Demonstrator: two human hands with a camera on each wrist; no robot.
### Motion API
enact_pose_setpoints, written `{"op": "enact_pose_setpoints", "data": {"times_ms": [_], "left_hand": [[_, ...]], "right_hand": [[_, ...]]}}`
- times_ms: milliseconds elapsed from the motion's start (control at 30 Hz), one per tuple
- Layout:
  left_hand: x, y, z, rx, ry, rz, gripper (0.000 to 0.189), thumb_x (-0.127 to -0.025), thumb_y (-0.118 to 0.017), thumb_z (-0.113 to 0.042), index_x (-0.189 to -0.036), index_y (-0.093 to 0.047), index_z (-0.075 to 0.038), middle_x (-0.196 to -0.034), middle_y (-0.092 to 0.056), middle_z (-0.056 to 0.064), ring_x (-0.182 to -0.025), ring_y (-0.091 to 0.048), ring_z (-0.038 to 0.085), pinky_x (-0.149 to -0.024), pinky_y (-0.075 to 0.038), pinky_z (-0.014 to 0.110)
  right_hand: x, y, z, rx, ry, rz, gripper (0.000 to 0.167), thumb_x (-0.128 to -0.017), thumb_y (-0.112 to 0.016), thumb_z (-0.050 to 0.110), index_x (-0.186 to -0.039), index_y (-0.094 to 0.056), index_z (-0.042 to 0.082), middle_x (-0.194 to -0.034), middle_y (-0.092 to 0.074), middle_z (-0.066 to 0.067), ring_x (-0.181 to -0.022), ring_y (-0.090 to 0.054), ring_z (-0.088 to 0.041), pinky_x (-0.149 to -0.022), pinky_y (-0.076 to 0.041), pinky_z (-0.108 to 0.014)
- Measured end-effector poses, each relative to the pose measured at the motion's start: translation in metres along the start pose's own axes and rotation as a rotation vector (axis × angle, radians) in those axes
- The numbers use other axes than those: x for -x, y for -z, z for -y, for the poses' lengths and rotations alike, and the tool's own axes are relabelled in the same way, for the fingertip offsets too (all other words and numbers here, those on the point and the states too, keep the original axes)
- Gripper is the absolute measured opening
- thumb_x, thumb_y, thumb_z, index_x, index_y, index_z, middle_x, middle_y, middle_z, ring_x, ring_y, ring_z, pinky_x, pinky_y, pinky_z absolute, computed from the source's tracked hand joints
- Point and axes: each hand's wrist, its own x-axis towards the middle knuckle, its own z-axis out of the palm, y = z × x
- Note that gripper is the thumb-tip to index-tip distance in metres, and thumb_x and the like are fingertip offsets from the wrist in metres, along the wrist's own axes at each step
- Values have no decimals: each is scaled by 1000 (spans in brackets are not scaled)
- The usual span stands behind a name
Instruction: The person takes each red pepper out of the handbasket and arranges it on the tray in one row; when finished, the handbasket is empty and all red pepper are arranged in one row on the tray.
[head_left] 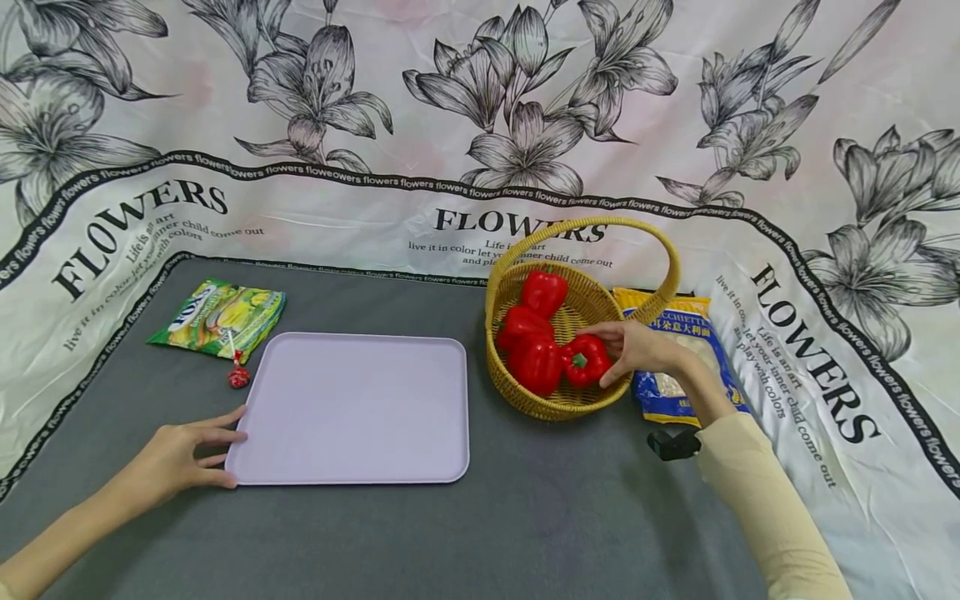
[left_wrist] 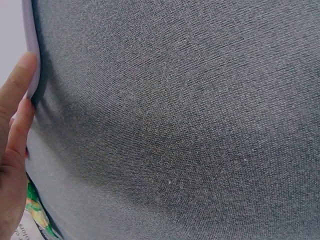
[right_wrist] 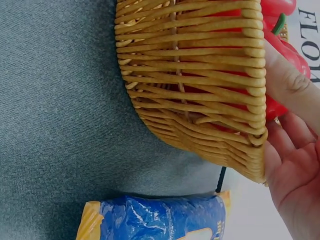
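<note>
A yellow wicker basket [head_left: 536,410] with a tall handle holds several red bell peppers. My right hand [head_left: 637,346] reaches over the basket's right rim and holds the nearest red bell pepper [head_left: 586,362], its green stem facing forward. Seen from the right wrist, the thumb [right_wrist: 292,82] lies along one side of that pepper and the other fingers go behind it, partly hidden by the rim. On the left, a pale lilac tray [head_left: 352,408] lies flat on the grey cloth. My left hand [head_left: 183,454] touches the tray's left edge with fingers extended, fingertips at the near-left corner.
Behind the tray's left side lie a green and yellow candy bag [head_left: 225,317] and a red wrapped lollipop [head_left: 238,375]. A blue and yellow pasta bag [head_left: 686,358] lies right of the basket, under my right forearm. A flower-printed cloth [head_left: 337,217] rises along the back.
</note>
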Motion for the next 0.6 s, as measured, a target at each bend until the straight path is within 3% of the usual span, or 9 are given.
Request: {"op": "enact_pose_setpoints", "data": {"times_ms": [367, 600], "left_hand": [[0, 2, 0, -3, -20, -18, 56, -55, -90, -19, -103, -72, 5, -125, -54, 31, -81, -63, -6, -62, -50, 9], [0, 1, -1, 13, -21, -15, 55, -55, -90, -18, -101, -72, 5, -124, -54, 33, -79, -63, -6, -62, -50, 9]], "right_hand": [[-4, -3, -6, -133, -2, -27, 80, -73, -83, 7, -138, -39, -9, -135, -51, -26, -124, -49, -37, -96, -48, -37], [-7, -4, 0, -76, 6, 24, 92, -74, -82, 8, -148, -28, -1, -145, -39, -24, -132, -36, -40, -103, -39, -48]]}}
